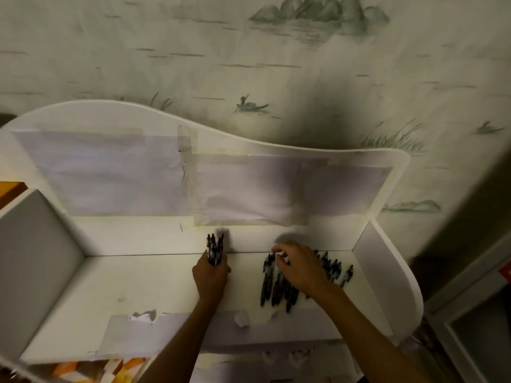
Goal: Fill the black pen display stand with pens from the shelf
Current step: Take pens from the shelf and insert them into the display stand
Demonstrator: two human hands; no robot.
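On the white shelf, gathering is the step in hand: the person is collecting pens and none has reached a black display stand, which is nowhere in view. The left hand grips a bundle of black pens upright, their tips toward the shelf's back panel. To the right of that bundle, the right hand reaches over the loose pens lying on the shelf floor, fingertips pinching at one near the top of the row; whether it is already lifted cannot be told. Next, by judgement, that pen needs passing into the left-hand bundle without spilling the rest. No brand, label or writing is legible on the pens or on the taped paper sheets.
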